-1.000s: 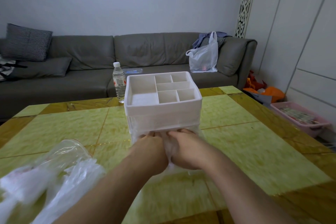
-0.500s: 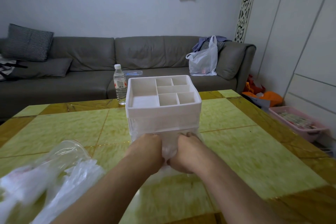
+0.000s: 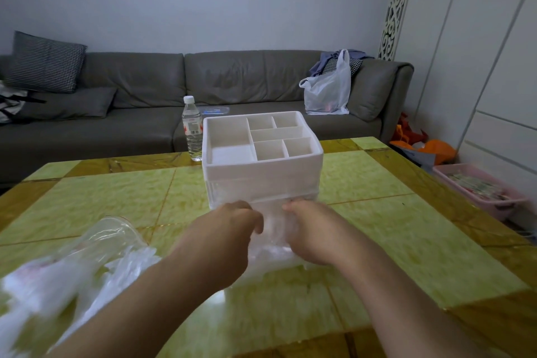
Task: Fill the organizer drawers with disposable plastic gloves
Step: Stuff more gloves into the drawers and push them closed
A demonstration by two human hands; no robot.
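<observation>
Both hands (image 3: 232,227) (image 3: 312,229) curl fingers on gloves (image 3: 273,241) at organizer's (image 3: 261,171) open drawer front; table (image 3: 392,241) bare rightward.

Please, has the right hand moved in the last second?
Yes: against the organizer, the right hand shifted rightward, away from the left hand.

A home living room: grey sofa (image 3: 203,96), tiled table (image 3: 101,197).

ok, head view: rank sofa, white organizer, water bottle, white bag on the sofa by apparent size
1. sofa, spans most of the frame width.
2. white organizer, though it sits nearer the camera.
3. white bag.
4. water bottle, slimmer than the bag, similar height; this last pair is close.
</observation>
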